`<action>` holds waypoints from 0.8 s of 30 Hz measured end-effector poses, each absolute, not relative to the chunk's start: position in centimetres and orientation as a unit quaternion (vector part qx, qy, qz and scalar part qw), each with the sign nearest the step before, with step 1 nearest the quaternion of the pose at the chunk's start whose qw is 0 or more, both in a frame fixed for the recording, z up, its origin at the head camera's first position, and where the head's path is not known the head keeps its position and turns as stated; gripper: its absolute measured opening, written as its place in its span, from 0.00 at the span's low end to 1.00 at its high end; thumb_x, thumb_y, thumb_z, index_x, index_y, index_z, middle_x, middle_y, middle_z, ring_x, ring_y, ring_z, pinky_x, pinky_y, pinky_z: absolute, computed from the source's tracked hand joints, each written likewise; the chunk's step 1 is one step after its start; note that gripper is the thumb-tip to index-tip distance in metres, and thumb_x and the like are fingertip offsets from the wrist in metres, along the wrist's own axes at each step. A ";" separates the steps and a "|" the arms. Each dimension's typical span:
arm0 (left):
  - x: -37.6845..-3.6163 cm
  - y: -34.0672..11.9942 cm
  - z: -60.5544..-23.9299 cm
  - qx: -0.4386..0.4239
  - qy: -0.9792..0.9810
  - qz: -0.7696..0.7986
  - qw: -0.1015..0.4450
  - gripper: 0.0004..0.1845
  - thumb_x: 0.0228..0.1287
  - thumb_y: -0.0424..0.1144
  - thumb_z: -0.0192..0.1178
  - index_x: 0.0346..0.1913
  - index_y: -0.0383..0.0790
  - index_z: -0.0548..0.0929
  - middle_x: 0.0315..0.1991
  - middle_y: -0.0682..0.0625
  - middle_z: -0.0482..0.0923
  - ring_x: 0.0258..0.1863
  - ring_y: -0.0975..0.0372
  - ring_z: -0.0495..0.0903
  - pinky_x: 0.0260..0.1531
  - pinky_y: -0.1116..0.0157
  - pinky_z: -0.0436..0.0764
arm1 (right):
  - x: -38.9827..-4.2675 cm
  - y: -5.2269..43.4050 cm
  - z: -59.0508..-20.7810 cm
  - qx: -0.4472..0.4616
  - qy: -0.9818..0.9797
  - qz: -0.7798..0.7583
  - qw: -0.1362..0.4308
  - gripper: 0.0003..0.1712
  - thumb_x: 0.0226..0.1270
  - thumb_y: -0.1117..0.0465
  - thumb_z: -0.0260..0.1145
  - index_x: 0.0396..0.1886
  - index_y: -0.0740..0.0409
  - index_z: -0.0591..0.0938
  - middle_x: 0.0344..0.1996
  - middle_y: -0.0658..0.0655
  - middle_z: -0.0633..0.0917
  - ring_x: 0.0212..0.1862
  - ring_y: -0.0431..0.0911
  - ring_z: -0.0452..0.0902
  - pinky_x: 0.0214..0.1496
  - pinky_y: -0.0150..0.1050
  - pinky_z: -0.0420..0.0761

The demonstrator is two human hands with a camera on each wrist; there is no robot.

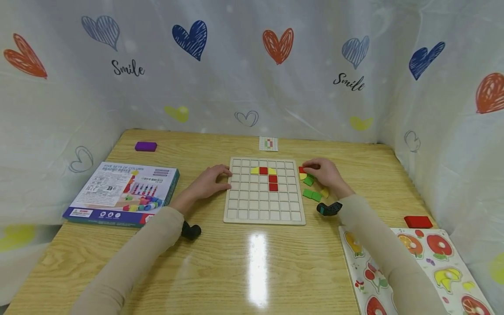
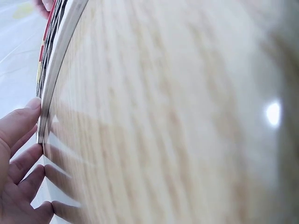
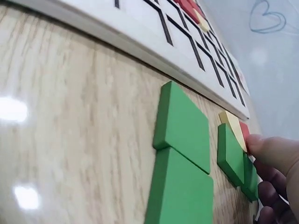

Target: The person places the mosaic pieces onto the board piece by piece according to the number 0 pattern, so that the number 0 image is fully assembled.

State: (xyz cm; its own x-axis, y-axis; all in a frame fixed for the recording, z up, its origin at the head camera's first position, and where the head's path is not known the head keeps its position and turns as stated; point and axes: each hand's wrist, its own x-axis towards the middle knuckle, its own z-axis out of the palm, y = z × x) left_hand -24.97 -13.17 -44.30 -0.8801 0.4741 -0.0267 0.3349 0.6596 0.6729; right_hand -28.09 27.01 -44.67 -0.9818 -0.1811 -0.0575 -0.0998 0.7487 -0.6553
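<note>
The red tile (image 1: 301, 169) lies on the counter (image 1: 252, 262) just right of the grid board's (image 1: 264, 217) far right corner, under the right hand's (image 1: 325, 173) curled fingertips, which pinch it beside a yellow piece (image 3: 232, 127) and green tiles (image 3: 183, 123). The left hand (image 1: 208, 182) rests with relaxed fingers against the board's left edge. The pinch looks shallow, so the tile could slip or drag its close-packed neighbours, and a nudge to the board might shift the placed pieces (image 1: 268, 175).

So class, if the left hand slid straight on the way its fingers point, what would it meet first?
The left hand already has its fingertips at the left edge of the wooden grid board, so the board's rim comes first, then its empty squares.
</note>
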 end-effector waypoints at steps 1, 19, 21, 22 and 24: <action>-25.0 -13.2 -44.3 0.223 0.905 0.347 0.101 0.19 0.66 0.39 0.64 0.57 0.35 0.78 0.69 0.37 0.66 0.72 0.46 0.58 0.73 0.47 0.44 | -28.2 27.0 -44.7 -0.077 0.934 -0.344 0.058 0.19 0.73 0.55 0.61 0.57 0.61 0.81 0.54 0.64 0.81 0.51 0.55 0.76 0.50 0.47 0.76; -25.1 -13.2 -44.4 0.225 0.904 0.350 0.103 0.20 0.66 0.39 0.64 0.57 0.35 0.78 0.69 0.38 0.66 0.72 0.46 0.58 0.73 0.47 0.45 | -29.0 29.6 -44.1 -0.031 0.937 -0.342 0.059 0.19 0.75 0.57 0.58 0.58 0.63 0.80 0.56 0.66 0.79 0.57 0.60 0.73 0.61 0.55 0.72; -25.1 -13.3 -44.5 0.225 0.904 0.350 0.102 0.20 0.66 0.39 0.64 0.57 0.35 0.78 0.69 0.37 0.66 0.72 0.46 0.58 0.73 0.47 0.45 | -29.1 29.8 -44.0 -0.033 0.937 -0.342 0.063 0.20 0.75 0.57 0.58 0.59 0.63 0.79 0.57 0.66 0.79 0.58 0.60 0.73 0.62 0.55 0.72; -25.2 -13.3 -44.5 0.225 0.904 0.349 0.102 0.19 0.66 0.39 0.64 0.57 0.35 0.78 0.69 0.38 0.66 0.72 0.46 0.58 0.73 0.47 0.45 | -29.1 29.9 -43.9 -0.038 0.936 -0.342 0.066 0.20 0.75 0.57 0.59 0.60 0.63 0.79 0.58 0.66 0.79 0.59 0.60 0.72 0.62 0.55 0.71; -25.2 -13.3 -44.5 0.223 0.905 0.348 0.102 0.19 0.66 0.39 0.64 0.57 0.35 0.78 0.69 0.37 0.66 0.72 0.46 0.58 0.73 0.47 0.45 | -29.2 29.9 -43.8 -0.050 0.935 -0.344 0.073 0.22 0.74 0.57 0.60 0.62 0.62 0.77 0.59 0.65 0.78 0.60 0.59 0.72 0.63 0.55 0.71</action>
